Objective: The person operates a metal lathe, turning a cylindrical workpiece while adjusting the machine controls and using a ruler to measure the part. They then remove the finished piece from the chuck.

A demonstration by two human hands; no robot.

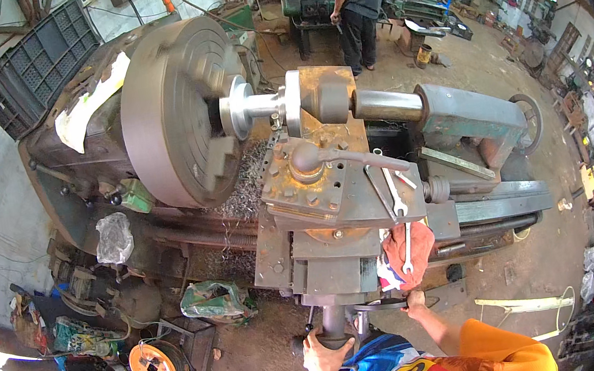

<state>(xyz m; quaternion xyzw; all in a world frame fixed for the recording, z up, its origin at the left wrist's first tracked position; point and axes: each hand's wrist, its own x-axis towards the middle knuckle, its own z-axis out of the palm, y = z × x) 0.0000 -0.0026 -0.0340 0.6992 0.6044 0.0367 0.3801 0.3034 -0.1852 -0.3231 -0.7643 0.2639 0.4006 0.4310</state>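
Observation:
My left hand (323,358) curls around the dark cross-slide handwheel (333,341) at the near end of a lathe's slide. To its right, my right hand (414,301) grips the rim of a larger dark handwheel (378,305), seen almost edge-on. Beyond them stands the tool post (305,190) with its ball-ended lever (354,156). A shiny flanged metal workpiece (261,105) sits between the big round chuck (162,117) and the tailstock (469,112). The chuck's face looks smeared by motion. The tool's contact with the workpiece is hard to make out.
Spanners (395,194) and a reddish rag (405,250) lie on the carriage. Metal chips (247,185) collect below the chuck. An orange cable reel (157,366) and a green-white plastic bag (216,301) are at lower left. A person (363,5) stands at another machine behind.

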